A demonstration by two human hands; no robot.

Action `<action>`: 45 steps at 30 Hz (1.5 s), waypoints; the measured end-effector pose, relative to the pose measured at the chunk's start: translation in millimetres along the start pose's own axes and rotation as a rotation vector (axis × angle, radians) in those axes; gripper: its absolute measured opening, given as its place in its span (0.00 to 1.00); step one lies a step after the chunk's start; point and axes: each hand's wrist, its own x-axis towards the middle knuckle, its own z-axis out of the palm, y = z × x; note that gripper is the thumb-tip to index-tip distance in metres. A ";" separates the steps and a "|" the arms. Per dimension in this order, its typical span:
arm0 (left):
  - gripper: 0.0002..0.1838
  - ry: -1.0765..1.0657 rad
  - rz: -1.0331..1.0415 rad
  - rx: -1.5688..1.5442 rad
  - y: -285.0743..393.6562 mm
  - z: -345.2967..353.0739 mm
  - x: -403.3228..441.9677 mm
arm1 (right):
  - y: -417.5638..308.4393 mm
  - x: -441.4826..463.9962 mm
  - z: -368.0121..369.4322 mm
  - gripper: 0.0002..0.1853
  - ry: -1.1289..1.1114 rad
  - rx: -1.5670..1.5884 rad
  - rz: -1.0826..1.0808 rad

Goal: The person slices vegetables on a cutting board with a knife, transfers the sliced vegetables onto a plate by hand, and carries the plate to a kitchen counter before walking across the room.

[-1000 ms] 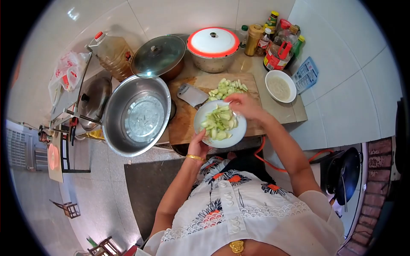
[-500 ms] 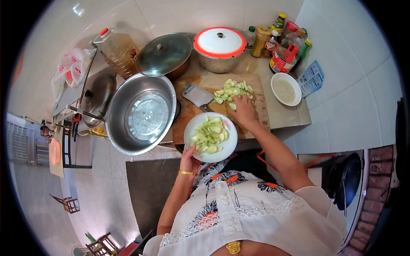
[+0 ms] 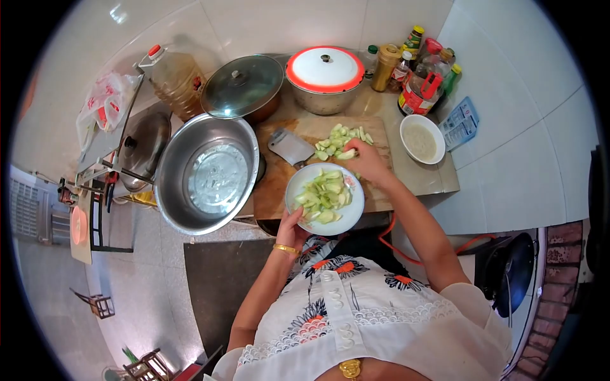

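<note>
My left hand (image 3: 291,231) grips the near-left rim of a white plate (image 3: 351,219), which holds cut pale green vegetable pieces (image 3: 323,195). The plate is held just in front of the wooden cutting board (image 3: 372,202), covering part of its near edge. Over the board, my right hand (image 3: 368,161) has its fingers closed around a pale green vegetable slice (image 3: 347,154). More slices (image 3: 335,139) lie in a loose pile by its fingertips. A cleaver (image 3: 291,147) rests on the board to the left, its handle partly hidden by the plate.
A large metal basin (image 3: 170,184) stands left of the board. Behind are a glass-lidded pot (image 3: 241,89) and a white-lidded pot with a red rim (image 3: 326,66). Several bottles (image 3: 406,76) stand at the back right, near a white bowl of cloudy liquid (image 3: 421,139).
The plate in my left hand has shifted right and slightly away from me, closer to my right hand. My right hand has lifted slightly, with its fingers now closed on a slice.
</note>
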 end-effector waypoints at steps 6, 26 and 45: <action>0.25 0.001 -0.006 -0.021 -2.5 5.4 5.5 | -46.6 -8.5 -5.1 0.14 -0.507 -0.076 -0.112; 0.24 0.103 0.092 -0.061 -4.8 -15.1 -14.8 | 20.2 53.5 46.1 0.15 -0.031 -0.672 -0.211; 0.21 0.087 0.082 -0.087 -11.5 -7.9 9.0 | 28.7 29.1 -39.0 0.24 -0.097 -0.330 -0.024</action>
